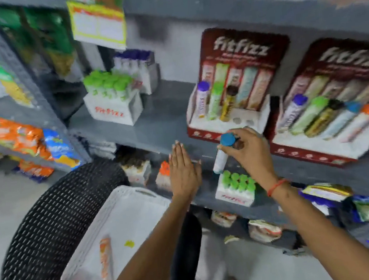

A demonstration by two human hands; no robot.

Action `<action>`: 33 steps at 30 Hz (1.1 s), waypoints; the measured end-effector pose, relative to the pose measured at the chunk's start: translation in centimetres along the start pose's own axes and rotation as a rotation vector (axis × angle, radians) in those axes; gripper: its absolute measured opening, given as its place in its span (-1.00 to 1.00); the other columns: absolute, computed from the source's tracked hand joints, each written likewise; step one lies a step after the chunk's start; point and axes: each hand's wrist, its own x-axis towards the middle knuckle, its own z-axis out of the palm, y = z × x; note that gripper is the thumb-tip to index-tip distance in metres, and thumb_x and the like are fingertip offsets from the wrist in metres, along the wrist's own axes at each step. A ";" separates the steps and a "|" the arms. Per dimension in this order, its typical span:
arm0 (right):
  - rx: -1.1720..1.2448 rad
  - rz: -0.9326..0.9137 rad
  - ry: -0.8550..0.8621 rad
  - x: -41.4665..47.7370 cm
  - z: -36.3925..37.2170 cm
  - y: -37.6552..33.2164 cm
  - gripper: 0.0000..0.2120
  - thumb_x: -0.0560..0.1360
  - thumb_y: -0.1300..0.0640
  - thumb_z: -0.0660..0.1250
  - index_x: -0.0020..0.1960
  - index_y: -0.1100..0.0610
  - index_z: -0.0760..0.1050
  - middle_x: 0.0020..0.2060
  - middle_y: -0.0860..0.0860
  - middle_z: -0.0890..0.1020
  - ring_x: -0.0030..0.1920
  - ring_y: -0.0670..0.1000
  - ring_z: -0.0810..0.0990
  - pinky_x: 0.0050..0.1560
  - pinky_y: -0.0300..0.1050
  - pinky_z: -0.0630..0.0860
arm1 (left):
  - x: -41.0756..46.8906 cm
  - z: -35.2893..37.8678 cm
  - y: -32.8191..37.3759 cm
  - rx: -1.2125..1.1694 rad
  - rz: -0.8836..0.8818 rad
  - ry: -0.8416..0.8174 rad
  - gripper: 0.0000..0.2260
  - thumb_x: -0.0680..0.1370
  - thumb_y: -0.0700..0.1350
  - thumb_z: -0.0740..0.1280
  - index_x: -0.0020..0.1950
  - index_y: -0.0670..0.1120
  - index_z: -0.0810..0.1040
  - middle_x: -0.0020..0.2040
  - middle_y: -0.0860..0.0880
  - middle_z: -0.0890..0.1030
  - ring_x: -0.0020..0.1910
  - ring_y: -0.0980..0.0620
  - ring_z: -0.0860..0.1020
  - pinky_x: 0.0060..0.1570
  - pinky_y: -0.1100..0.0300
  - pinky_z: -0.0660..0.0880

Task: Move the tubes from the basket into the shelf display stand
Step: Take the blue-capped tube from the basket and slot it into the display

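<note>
My right hand (247, 149) grips a white tube with a blue cap (222, 154) just below the front of the red display stand (229, 121) on the grey shelf. That stand holds a purple-capped, a green-capped and a brown-capped tube (214, 100) upright, with open holes to their right. My left hand (183, 170) is flat and open above the white basket (117, 206), which sits on a black woven stool. One orange-capped tube (106, 264) lies in the basket beside a small yellow scrap.
A second red stand (327, 124), filled with five tubes, is to the right. White boxes of green-capped tubes (112, 97) sit at the left of the shelf and on the shelf below (235, 189). Snack packets (7, 135) fill the left rack.
</note>
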 end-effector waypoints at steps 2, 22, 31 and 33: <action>-0.009 0.021 0.044 1.4 -2.3 0.3 -0.70 0.29 0.18 0.55 -0.01 0.21 0.62 -0.09 0.22 0.66 -0.13 0.17 0.63 -0.06 -0.02 0.58 | 0.6 0.3 1.0 0.008 -0.022 -0.026 -0.32 0.53 0.11 0.15 0.46 -0.34 0.13 0.47 -0.30 0.20 0.46 -0.21 0.17 0.43 -0.05 0.11; -0.242 0.130 -0.212 15.1 -7.0 0.7 -0.64 0.40 0.34 0.39 0.17 0.14 0.52 0.22 0.13 0.57 0.19 0.16 0.54 0.25 0.08 0.49 | 1.6 0.9 1.2 0.224 -0.056 -0.182 -0.13 0.43 0.39 -0.37 0.51 -0.24 -0.16 0.54 -0.22 -0.11 0.51 -0.15 -0.14 0.48 0.02 -0.18; -0.192 0.200 -0.232 15.5 -7.0 0.9 -0.91 0.39 0.26 0.42 -0.11 0.14 0.61 0.05 0.16 0.66 0.00 0.16 0.64 0.06 0.16 0.62 | 1.5 0.5 1.3 0.243 -0.064 -0.211 -0.18 0.47 0.37 -0.29 0.51 -0.20 -0.22 0.54 -0.19 -0.18 0.50 -0.12 -0.21 0.47 0.04 -0.23; -0.289 0.169 -0.195 15.4 -7.0 0.7 -0.84 0.40 0.22 0.41 -0.01 0.17 0.61 0.08 0.16 0.66 0.06 0.18 0.62 0.13 0.09 0.57 | 1.5 0.6 1.1 0.248 -0.058 -0.201 -0.17 0.46 0.38 -0.35 0.52 -0.19 -0.21 0.54 -0.18 -0.17 0.50 -0.12 -0.21 0.46 0.05 -0.24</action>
